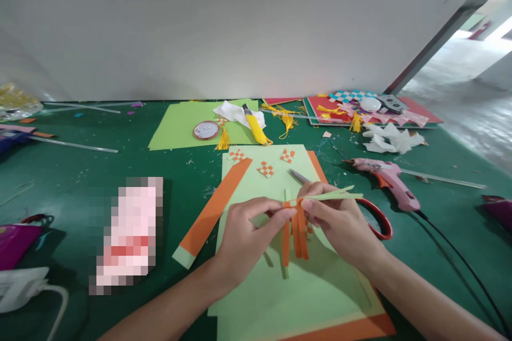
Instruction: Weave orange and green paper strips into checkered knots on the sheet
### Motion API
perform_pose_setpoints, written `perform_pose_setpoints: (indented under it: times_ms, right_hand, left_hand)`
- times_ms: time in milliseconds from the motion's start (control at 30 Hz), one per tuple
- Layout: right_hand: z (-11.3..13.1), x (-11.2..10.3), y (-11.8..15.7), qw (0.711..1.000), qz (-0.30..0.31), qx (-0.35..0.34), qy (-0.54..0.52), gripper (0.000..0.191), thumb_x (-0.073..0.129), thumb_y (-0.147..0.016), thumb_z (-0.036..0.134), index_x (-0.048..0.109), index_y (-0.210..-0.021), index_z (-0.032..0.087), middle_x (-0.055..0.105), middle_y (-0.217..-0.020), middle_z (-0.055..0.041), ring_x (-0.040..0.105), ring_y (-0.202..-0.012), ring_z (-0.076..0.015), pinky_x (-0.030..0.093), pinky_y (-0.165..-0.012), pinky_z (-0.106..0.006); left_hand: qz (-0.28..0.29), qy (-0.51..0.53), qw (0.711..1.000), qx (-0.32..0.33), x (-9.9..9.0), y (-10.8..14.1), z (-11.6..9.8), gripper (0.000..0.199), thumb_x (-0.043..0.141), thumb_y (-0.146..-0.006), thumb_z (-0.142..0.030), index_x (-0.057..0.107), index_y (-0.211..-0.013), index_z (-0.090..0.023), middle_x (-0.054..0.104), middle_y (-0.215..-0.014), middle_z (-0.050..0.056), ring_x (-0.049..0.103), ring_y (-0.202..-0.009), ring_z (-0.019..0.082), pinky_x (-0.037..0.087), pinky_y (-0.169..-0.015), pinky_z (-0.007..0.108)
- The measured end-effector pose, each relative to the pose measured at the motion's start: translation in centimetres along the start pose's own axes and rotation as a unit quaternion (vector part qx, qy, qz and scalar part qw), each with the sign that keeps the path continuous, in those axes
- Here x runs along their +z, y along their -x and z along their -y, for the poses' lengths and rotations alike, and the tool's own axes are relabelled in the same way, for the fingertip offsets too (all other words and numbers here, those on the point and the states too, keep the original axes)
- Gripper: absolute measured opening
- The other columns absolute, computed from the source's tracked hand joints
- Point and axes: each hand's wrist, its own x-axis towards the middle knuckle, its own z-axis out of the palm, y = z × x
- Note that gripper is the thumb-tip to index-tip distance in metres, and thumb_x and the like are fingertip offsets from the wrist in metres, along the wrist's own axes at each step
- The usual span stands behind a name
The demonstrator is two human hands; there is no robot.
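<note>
Between both hands is a small weave of orange and light green paper strips (296, 237), its loose orange ends hanging down and green ends pointing right. My left hand (250, 232) pinches its left edge between thumb and forefinger. My right hand (334, 216) pinches the right side, fingers partly hidden behind it. Red-handled scissors (378, 218) lie beneath my right hand, blades pointing up and left. Under everything lie light green paper sheets (248, 298) with orange edges. Small checkered woven pieces (265, 169) rest on the sheets, beside a wide orange strip (216, 210).
At right lies a pink glue gun (386, 176) with a black cord. Behind the sheets are a yellow cutter (256, 125), a round tin (206, 130), yellow tassels (223, 139) and crumpled tissue (394, 138). A white plug (22, 287) sits at left near a blurred pink item (130, 234).
</note>
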Motion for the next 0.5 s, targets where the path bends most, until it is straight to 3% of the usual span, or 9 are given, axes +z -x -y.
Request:
perform_pose_setpoints:
  times_ms: [167,500]
  right_hand:
    - [0.13,0.35,-0.01,1.000,0.005,-0.012,-0.022,0.023,0.075,-0.078,0.031,0.057,-0.069,0.019,0.052,-0.067,0.0032,0.041,-0.055,-0.0080,0.031,-0.050,-0.025]
    - [-0.16,0.23,-0.03,0.998,0.018,-0.038,-0.040,0.018,0.072,-0.081,0.026,0.059,-0.071,0.019,0.051,-0.066,0.0043,0.043,-0.055,-0.0072,0.031,-0.050,-0.023]
  left_hand:
    - [-0.003,0.018,0.999,-0.036,0.20,0.07,-0.13,0.034,0.065,-0.085,-0.036,0.059,-0.057,-0.017,0.046,-0.050,-0.004,0.038,-0.047,0.008,0.030,-0.043,0.020]
    - [0.010,0.061,0.997,-0.042,0.34,0.15,0.01,0.037,0.063,-0.087,-0.035,0.058,-0.056,-0.016,0.051,-0.057,-0.002,0.047,-0.053,0.009,0.038,-0.049,0.021]
